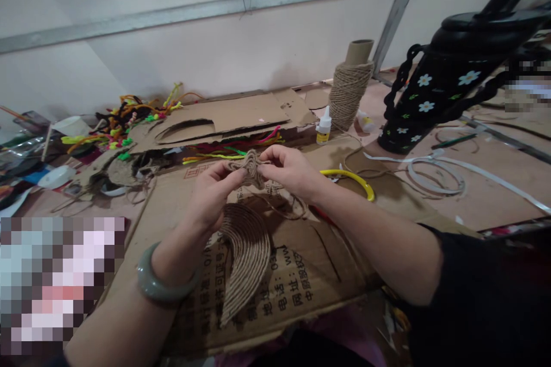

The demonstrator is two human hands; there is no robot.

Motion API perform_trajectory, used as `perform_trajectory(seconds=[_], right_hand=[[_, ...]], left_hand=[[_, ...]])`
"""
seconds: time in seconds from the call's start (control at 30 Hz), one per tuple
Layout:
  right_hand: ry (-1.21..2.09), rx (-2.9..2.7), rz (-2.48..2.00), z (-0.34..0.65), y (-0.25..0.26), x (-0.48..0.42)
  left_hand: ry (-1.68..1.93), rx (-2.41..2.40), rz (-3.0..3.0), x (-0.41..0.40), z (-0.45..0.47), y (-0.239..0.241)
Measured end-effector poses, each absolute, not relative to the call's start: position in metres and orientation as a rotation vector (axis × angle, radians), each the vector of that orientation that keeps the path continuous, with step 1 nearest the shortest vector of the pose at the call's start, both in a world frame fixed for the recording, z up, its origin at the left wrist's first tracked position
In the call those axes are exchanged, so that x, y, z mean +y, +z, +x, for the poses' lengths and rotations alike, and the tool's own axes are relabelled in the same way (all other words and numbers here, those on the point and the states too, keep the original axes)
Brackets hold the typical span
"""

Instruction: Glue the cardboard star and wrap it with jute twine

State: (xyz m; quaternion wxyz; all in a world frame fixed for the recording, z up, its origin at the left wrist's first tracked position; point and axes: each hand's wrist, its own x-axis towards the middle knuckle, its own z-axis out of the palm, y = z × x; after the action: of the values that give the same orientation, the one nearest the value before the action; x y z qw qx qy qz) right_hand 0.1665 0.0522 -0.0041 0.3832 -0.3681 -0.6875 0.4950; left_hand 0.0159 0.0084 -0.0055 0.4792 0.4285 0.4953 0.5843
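Both hands pinch a small star-like piece of coiled jute twine (251, 167) above the cardboard. My left hand (210, 192) grips its left side between thumb and fingers, while my right hand (295, 171) is closed on its right side. A loose length of twine (286, 212) trails below the piece. Under my left hand lies a crescent-shaped piece of glued twine rows (249, 258), its upper left part hidden by the hand. Printed flat cardboard (318, 264) lies beneath everything. Yellow scissor handles, or a similar yellow loop (365, 183), show behind my right forearm.
A twine spool (350, 92) and a small glue bottle (323, 126) stand at the back. A black flowered tumbler (439, 86) stands right, near a coiled white strip (434, 175). Cut cardboard (241, 112) and colourful pipe cleaners (124, 117) lie back left.
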Motion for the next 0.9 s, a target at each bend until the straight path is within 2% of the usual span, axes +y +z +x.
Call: perform_trajectory(seconds=[0.23,0.9], right_hand=[[1.357,-1.737,-0.897,0.166,-0.002,0.051],[1.110,-1.876,-1.045,0.163,-0.002,0.046]], left_hand=[[1.400,1.203,1.094,0.007,0.016,-0.003],[1.368,1.317,1.242,0.004,0.018,-0.013]])
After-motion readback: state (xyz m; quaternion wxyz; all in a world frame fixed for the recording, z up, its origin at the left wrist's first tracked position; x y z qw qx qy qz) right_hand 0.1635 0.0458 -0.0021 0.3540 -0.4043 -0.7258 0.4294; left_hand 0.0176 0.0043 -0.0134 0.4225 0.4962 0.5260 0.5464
